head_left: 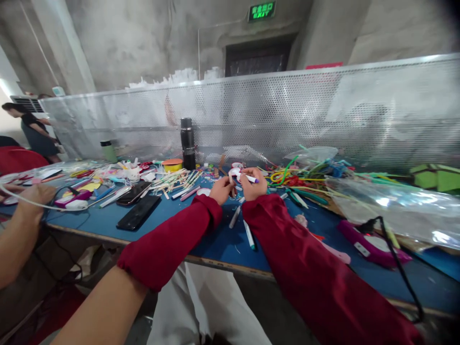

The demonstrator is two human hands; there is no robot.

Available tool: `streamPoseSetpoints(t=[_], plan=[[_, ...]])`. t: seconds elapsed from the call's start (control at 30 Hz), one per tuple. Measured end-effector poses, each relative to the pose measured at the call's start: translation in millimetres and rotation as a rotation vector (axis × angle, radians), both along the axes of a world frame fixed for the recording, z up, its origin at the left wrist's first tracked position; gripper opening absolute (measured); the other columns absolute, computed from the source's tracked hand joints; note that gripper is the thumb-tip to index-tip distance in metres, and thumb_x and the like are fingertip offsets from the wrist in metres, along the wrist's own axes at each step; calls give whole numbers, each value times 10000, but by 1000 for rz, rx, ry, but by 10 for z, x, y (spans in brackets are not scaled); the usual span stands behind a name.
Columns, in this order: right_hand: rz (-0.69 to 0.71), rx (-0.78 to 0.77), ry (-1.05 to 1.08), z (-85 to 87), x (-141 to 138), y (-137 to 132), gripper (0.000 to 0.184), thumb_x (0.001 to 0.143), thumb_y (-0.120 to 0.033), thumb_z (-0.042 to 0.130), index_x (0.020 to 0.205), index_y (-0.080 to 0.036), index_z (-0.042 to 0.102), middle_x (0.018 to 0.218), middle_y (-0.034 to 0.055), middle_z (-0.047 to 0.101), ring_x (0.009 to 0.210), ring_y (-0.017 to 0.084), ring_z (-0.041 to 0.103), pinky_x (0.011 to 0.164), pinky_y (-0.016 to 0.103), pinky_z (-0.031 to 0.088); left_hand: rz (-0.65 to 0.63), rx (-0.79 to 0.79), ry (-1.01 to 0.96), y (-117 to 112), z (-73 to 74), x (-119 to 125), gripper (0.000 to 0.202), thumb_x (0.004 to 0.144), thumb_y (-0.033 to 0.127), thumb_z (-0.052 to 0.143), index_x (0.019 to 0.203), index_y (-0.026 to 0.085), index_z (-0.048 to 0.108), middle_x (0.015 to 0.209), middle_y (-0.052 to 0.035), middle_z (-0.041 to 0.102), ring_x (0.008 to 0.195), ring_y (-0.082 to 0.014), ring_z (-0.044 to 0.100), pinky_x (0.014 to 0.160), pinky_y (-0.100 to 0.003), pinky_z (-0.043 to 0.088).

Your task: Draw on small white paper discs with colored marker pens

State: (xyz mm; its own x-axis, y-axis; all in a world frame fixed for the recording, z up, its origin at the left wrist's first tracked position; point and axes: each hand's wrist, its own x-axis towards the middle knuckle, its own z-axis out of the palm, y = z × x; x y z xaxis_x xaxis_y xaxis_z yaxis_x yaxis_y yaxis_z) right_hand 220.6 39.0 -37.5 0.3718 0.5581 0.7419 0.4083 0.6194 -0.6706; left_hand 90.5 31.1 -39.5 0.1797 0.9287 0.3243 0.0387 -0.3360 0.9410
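- So the right hand (254, 183) has a white marker (250, 178) pinched between thumb and fingers, purple end poking out to the right.
- Left hand (221, 190) is right beside it, fingertips pinched on a small pale piece (232, 180); too small to tell what it is, tbh.
- Both of those are up between the hands, just over the blue table (212, 242), near its front edge.
- Two loose pens lie below the hands: a teal-tipped pen (248, 235) and a shorter pen (235, 217).
- To the left, a black phone (138, 212) lies flat near another phone (133, 193).
- Behind the clutter, a black bottle (188, 146) stands upright near a yellow roll (173, 166).
- Over on the right there's a messy heap of colored stems (287, 176), a clear plastic bag (391, 206) and a purple gadget (372, 245) with a black cord.
- Someone else's hand (40, 194) is at the far left.
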Motion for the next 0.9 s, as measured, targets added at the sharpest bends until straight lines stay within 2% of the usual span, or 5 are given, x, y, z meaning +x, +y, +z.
streamPoseSetpoints(t=[0.27,0.4,0.57,0.7,0.9], plan=[[93,-4,36,137,-59,-181,144,724,-341,640,805,-226,668,747,18,707,658,180,646,622,301,538,27,83,27,-18,14,-47,146,950,152,524,826,183,596,705,-6,653,660,-142,596,735,-272,522],[223,-72,248,156,-49,-109,127,700,-346,632,734,-225,621,600,-20,635,552,156,605,528,269,509,37,-14,-46,20,-19,-49,124,932,118,517,841,186,566,694,14,637,631,-121,592,707,-253,514],[310,-133,460,170,8,-20,149,686,-331,622,639,-234,519,478,-52,529,425,121,503,443,236,418,-82,-155,-117,-128,86,-22,125,894,161,619,990,197,548,709,20,657,614,-150,670,645,-274,537],[292,-114,462,222,40,-49,135,683,-350,606,671,-234,537,490,-48,545,425,128,511,424,234,403,-78,-102,-112,-209,151,-37,135,879,118,598,978,190,542,719,23,656,599,-138,664,630,-266,540],[139,-21,289,257,126,-57,278,791,-486,598,881,-227,641,656,-24,649,570,141,609,539,246,490,71,-115,-99,-102,135,-122,122,899,111,558,991,189,546,711,30,652,589,-132,658,625,-255,532]])
